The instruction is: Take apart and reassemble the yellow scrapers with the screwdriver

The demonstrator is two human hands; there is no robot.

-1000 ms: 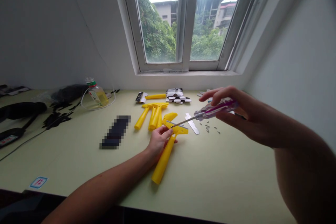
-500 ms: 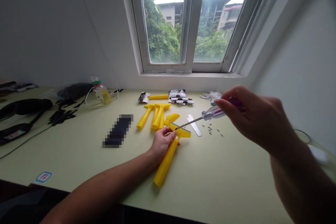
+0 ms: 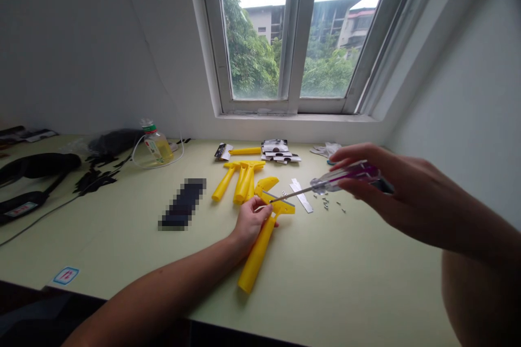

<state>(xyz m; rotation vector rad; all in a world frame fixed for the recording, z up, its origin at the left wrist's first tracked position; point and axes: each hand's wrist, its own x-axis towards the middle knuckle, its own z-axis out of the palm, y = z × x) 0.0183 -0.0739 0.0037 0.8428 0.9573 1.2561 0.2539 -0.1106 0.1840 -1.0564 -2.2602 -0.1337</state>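
My left hand (image 3: pixel 250 222) pinches the head of a yellow scraper (image 3: pixel 260 257), whose thick handle points toward the table's front edge. A grey blade edge lies along the scraper's head. In my right hand (image 3: pixel 391 195) is a screwdriver (image 3: pixel 325 181) with a clear and purple handle, held between the thumb below and the fingers above. Its shaft slants down left, and the tip meets the scraper head close to my left fingertips. Whether a screw sits under the tip is too small to tell. Behind the head lies a loose yellow scraper part (image 3: pixel 267 183).
Several yellow scrapers (image 3: pixel 243 181) lie behind my left hand. Loose screws (image 3: pixel 325 203) and flat blade strips (image 3: pixel 301 195) are right of the scraper. Farther back are packaged pieces (image 3: pixel 279 150). A blurred dark rectangle (image 3: pixel 183 203), a bottle (image 3: pixel 158 143) and a headset (image 3: pixel 36 179) are leftward.
My right hand has rolled around the screwdriver handle, its fingers now straighter and the handle tilted lower. My left hand and the scraper stay nearly in place.
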